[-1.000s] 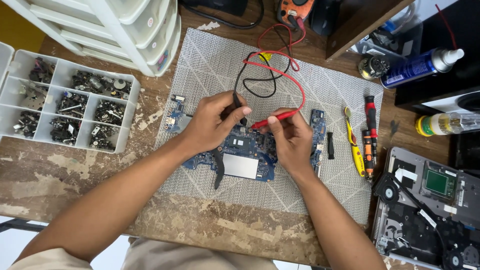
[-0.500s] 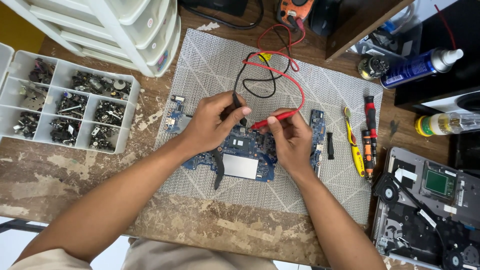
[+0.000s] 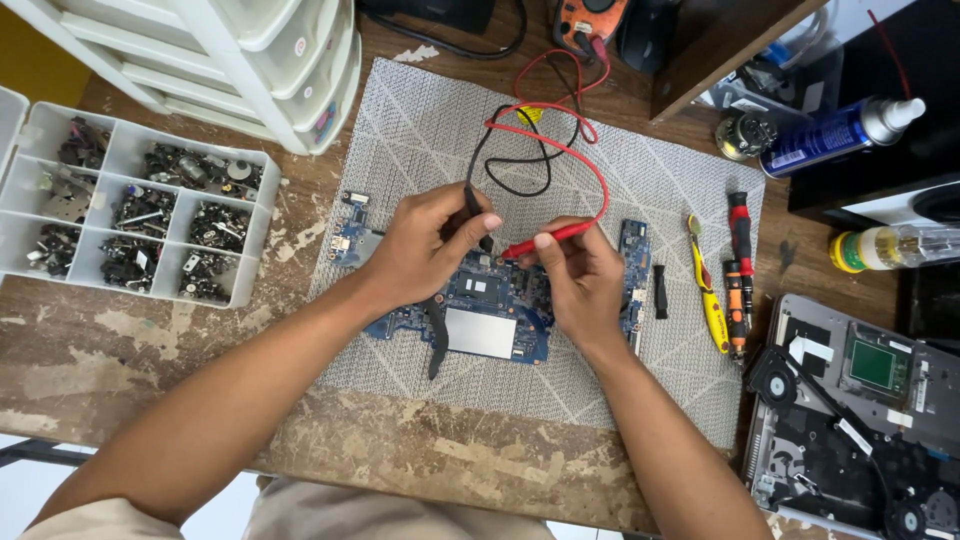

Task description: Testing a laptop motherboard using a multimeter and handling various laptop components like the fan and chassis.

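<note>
Nothing moved: left hand (image 3: 425, 250) pinches black probe (image 3: 474, 212), right hand (image 3: 585, 285) pinches red probe (image 3: 545, 240), tips on blue circuit board (image 3: 490, 310)

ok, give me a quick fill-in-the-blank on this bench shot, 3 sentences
1. The right hand holds the ____ probe.
2. The left hand holds the ____ probe.
3. Both probe tips meet over the blue ____ lying on the grey mat.

Missing words: red; black; circuit board
</note>
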